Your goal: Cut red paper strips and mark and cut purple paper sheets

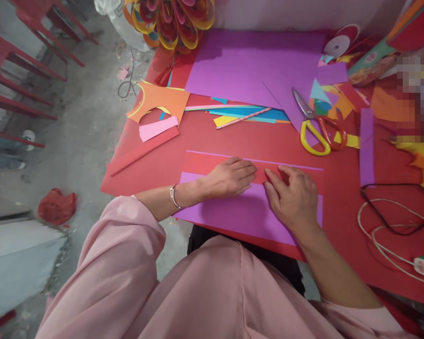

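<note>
In front of me lies a purple paper sheet (229, 212) near the table's front edge. A red paper band (201, 164) runs along its far side, bordered by a thin purple line; whether these are one folded piece or layers I cannot tell. My left hand (231, 176), with a silver bangle at its wrist, rests flat across the purple and red, fingers stretched to the right. Just right of it, my right hand (295, 195) touches the paper with its fingertips, fingers apart and slightly bent. Neither hand visibly grips anything.
Scissors (313, 127) with yellow and red handles lie beyond my right hand, beside a striped pencil (243, 117). A large purple sheet (254, 66) and cut scraps (162, 101) cover the back. Cords (381, 226) loop at right; red chairs (24, 52) stand left.
</note>
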Demonstrator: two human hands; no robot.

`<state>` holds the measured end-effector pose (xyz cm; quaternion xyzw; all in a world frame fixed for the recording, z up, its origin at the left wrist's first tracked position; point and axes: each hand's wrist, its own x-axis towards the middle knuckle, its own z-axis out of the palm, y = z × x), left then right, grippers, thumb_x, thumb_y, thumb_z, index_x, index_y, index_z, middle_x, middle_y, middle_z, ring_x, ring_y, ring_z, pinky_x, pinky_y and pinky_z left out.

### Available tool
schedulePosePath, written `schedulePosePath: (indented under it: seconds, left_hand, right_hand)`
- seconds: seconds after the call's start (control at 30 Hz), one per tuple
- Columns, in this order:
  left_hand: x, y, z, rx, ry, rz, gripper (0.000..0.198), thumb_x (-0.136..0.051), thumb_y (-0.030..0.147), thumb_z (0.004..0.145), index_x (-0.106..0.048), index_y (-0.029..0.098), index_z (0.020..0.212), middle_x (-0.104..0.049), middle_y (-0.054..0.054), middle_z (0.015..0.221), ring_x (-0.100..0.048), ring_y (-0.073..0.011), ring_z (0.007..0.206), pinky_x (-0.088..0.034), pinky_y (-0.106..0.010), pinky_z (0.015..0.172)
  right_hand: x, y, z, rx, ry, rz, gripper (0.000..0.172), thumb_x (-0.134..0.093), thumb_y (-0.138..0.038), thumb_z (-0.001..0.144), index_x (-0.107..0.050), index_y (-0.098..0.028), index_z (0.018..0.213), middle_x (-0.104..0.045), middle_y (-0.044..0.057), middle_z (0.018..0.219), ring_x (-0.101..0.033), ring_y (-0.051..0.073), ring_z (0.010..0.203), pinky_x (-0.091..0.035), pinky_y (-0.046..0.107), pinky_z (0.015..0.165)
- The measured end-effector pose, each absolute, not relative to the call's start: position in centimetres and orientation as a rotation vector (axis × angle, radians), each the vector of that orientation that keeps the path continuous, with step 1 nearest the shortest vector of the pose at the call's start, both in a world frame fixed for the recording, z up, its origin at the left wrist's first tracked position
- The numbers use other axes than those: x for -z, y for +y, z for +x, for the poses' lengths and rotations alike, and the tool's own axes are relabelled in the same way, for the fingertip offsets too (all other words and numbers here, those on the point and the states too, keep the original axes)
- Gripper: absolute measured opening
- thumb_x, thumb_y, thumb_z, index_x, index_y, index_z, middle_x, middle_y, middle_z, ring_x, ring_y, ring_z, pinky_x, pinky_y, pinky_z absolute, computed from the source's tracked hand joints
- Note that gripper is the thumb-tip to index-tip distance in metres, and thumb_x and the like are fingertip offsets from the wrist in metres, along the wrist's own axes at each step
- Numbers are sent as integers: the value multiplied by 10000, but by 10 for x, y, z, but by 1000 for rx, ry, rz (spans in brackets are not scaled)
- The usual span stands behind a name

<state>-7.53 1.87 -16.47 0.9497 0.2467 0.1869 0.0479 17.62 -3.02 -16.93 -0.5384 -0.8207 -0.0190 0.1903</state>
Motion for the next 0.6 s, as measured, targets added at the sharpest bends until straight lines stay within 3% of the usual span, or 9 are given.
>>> schedulePosePath:
  seconds: [0.6]
  left_hand:
    - [168,18,-75,-693,772,2884,299,-562,282,1082,-734,148,1287,-772,-175,1331,-716,-298,1280,-579,-506,1076]
  right_hand:
    - [170,-31,174,8,-2280,-1530,358,-570,-362,1067,-750,-232,1348,-660,174,1360,-581,332,1275,-482,521,1057]
